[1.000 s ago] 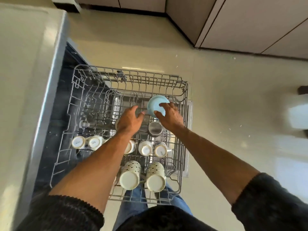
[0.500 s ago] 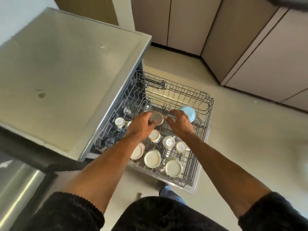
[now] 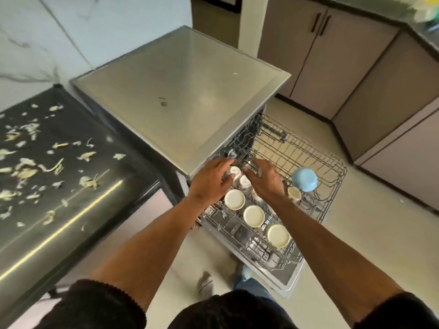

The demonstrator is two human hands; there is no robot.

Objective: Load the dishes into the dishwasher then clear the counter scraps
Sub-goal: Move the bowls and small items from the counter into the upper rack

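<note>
Ceramic cups (image 3: 240, 180) looked fragile, slippery; both hands, left hand (image 3: 210, 184), right hand (image 3: 266, 180), fingers relaxed, clasped nothing; grip the sides.

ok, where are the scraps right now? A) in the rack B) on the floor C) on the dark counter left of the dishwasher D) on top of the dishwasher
C: the scraps lie scattered over the dark counter to the left of the dishwasher, while both hands are in the rack among the cups.
</note>
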